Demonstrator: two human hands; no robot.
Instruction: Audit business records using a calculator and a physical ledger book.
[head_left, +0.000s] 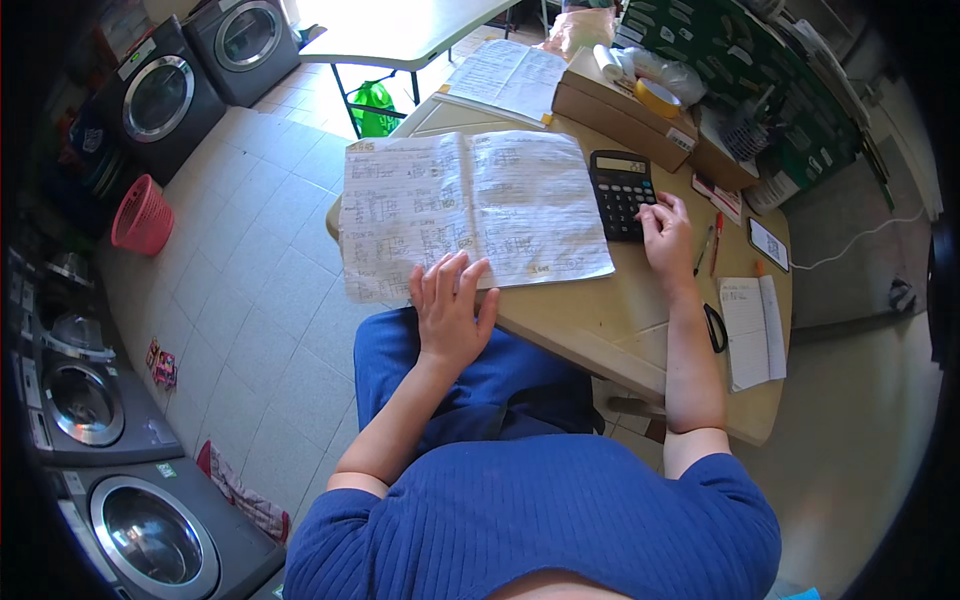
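Note:
An open notebook (517, 195) covered in handwriting lies on a beige plastic table (592, 322), its left part reaching past the table's edge. My left hand (454, 311) rests on the notebook's lower edge, fingers slightly spread and holding nothing. A black desk calculator (624, 196) sits just right of the notebook. My right hand (666, 232) is at its lower right keys, with the fingers bent; whether anything is between them cannot be told. Right of that hand lie a red pen (717, 244) and a dark pen (703, 250). Black scissors handles (715, 328) show beside my right forearm.
A small notepad (744, 330) and a phone (768, 244) with a white cable lie at the right. Behind stand a cardboard box (622, 112) with yellow tape (657, 97) and a pen basket (744, 135). Washing machines (154, 525) and a pink basket (144, 217) stand at the left.

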